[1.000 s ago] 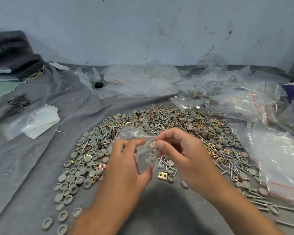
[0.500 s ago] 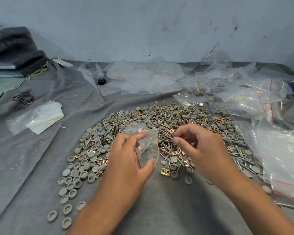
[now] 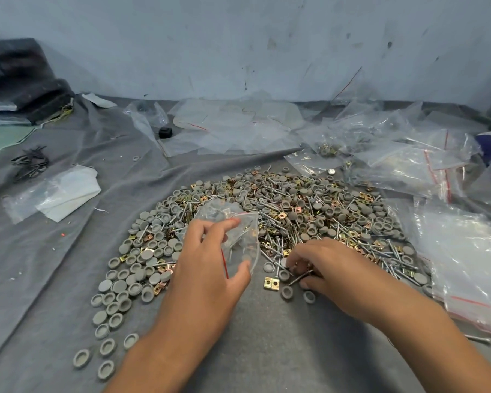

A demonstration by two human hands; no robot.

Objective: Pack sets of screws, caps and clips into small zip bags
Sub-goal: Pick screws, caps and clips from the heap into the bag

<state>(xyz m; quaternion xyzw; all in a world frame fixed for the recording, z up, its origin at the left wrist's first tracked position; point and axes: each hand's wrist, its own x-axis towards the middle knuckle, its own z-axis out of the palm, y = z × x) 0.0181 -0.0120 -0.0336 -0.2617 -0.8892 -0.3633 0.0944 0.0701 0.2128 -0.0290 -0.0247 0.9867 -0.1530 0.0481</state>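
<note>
bag (image 3: 240,236) contents blurred behind left hand (image 3: 207,268)

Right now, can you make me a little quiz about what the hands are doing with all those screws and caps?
1. True or false: the left hand holds a small clear zip bag.
2. Where is the right hand? A) lifted over the bag B) down at the near edge of the pile of parts C) off the cloth
3. What colour are the round caps?

Key: 1 true. 2 B, its fingertips pinch at screws there. 3 grey.
</note>
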